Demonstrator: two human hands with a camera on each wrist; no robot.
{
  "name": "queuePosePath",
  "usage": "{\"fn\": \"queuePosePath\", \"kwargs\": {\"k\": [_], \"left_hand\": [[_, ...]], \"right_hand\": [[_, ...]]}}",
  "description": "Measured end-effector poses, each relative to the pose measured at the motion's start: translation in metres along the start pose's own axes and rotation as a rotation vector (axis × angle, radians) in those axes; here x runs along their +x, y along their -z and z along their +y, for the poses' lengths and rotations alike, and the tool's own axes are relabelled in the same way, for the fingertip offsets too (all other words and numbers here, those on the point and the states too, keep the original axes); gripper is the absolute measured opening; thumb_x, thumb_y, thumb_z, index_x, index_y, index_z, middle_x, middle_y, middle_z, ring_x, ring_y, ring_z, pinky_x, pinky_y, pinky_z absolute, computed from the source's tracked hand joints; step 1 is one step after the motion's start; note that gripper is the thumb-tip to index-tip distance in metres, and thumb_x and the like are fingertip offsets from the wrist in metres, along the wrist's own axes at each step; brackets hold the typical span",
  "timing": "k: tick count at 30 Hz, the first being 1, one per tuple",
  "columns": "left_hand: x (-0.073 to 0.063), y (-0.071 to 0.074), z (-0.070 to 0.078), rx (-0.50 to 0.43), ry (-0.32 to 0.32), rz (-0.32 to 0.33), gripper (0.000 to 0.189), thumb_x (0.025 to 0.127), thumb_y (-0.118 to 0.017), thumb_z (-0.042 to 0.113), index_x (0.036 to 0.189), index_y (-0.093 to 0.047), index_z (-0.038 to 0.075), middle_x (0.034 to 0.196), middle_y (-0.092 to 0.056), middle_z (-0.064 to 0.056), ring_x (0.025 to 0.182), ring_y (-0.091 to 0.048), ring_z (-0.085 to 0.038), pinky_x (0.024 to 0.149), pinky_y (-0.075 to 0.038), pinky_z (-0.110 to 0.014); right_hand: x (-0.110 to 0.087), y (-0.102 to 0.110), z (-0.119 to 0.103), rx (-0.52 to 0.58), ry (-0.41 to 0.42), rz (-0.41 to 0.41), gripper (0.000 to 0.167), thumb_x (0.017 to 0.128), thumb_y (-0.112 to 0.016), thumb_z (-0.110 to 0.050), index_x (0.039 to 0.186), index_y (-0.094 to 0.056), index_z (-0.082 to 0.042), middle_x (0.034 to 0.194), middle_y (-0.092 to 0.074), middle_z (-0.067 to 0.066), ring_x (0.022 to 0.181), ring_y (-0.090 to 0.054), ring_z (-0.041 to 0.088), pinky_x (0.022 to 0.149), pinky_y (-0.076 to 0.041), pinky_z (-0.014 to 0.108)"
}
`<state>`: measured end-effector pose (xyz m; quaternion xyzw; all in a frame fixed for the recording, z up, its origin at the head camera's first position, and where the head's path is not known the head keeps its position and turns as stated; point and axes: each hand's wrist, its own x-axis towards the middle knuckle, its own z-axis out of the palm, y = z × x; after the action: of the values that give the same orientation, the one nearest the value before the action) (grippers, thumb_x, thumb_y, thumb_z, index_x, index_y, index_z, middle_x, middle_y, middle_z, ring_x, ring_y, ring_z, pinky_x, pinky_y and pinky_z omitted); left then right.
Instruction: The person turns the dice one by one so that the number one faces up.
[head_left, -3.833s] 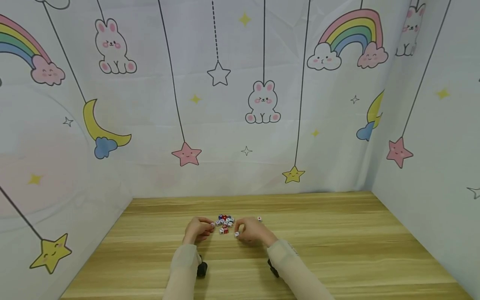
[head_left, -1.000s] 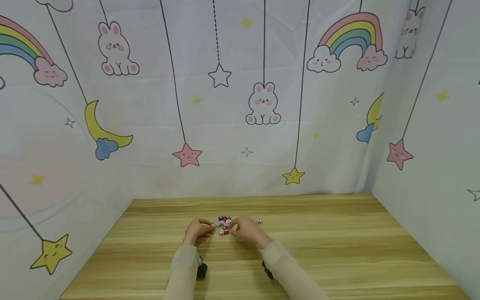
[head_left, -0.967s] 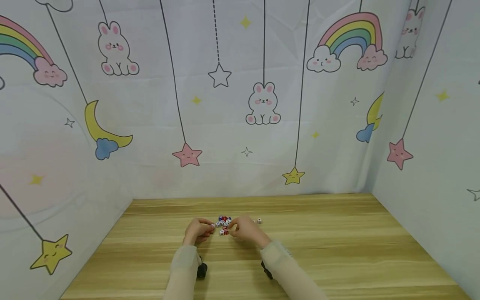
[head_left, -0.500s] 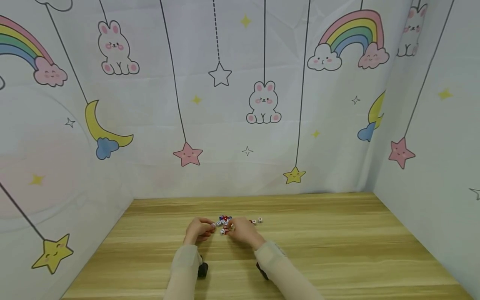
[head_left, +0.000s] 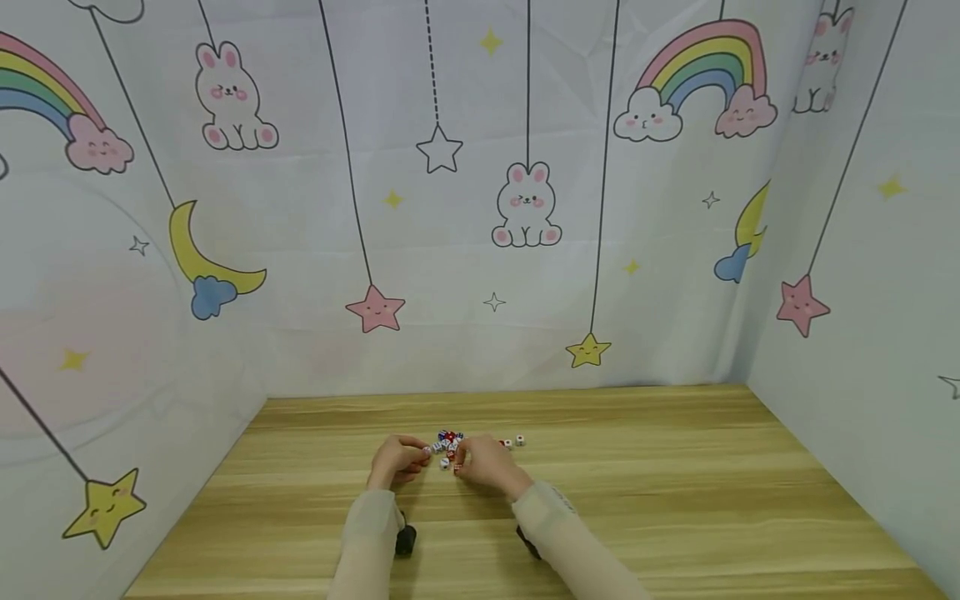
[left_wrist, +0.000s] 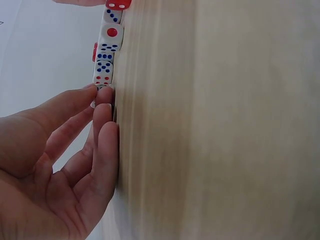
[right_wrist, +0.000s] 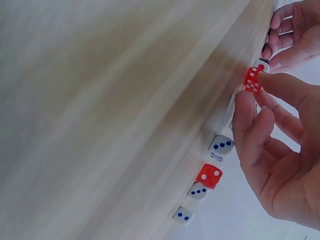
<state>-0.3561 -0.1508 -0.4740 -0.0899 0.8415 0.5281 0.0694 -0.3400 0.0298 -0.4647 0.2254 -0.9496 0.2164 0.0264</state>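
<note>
My left hand (head_left: 397, 458) pinches a white die (head_left: 427, 450) at the left side of a cluster of dice (head_left: 449, 437). In the left wrist view its fingertips mostly cover that die. Thumb and fingers of my right hand (head_left: 489, 463) grip a red die (right_wrist: 253, 80) with white pips, at the near side of the cluster. A white die (head_left: 445, 463) sits just left of it. The cluster mixes white, red and blue dice, and the right hand hides part of it in the head view.
Right of the right hand are a white die (head_left: 507, 443) and another white die (head_left: 521, 440). The right wrist view shows a loose row with a red die (right_wrist: 209, 175) among white ones. Patterned cloth walls (head_left: 480, 350) enclose the wooden table (head_left: 675, 483).
My right hand has moved left to the cluster and now holds a red die where it held a white one. More dice show to its right. The left hand stays put.
</note>
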Motion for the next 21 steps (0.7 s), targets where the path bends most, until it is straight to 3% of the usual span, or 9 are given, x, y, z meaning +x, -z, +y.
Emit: {"fn": "queuePosePath", "kwargs": {"k": [12, 21], "left_hand": [[-0.0003, -0.0001, 0.0007, -0.004, -0.001, -0.005, 0.017, 0.08, -0.065, 0.014, 0.094, -0.067, 0.004, 0.065, -0.067, 0.0, 0.049, -0.054, -0.008, 0.047, -0.047, -0.025], [-0.0043, 0.0003, 0.0018, -0.009, -0.01, 0.001, 0.018, 0.081, -0.064, 0.014, 0.096, -0.067, 0.003, 0.068, -0.068, -0.002, 0.051, -0.054, -0.008, 0.048, -0.047, -0.025]], "right_hand": [[-0.0049, 0.0068, 0.0038, 0.007, -0.045, -0.019, 0.01, 0.072, -0.071, -0.02, 0.076, -0.063, -0.015, 0.091, -0.066, 0.003, 0.08, -0.059, 0.018, 0.058, -0.043, 0.03], [-0.0049, 0.0066, 0.0067, 0.01, -0.058, -0.019, 0.009, 0.072, -0.071, -0.019, 0.075, -0.062, -0.017, 0.094, -0.065, 0.002, 0.072, -0.053, 0.013, 0.058, -0.04, 0.027]]}}
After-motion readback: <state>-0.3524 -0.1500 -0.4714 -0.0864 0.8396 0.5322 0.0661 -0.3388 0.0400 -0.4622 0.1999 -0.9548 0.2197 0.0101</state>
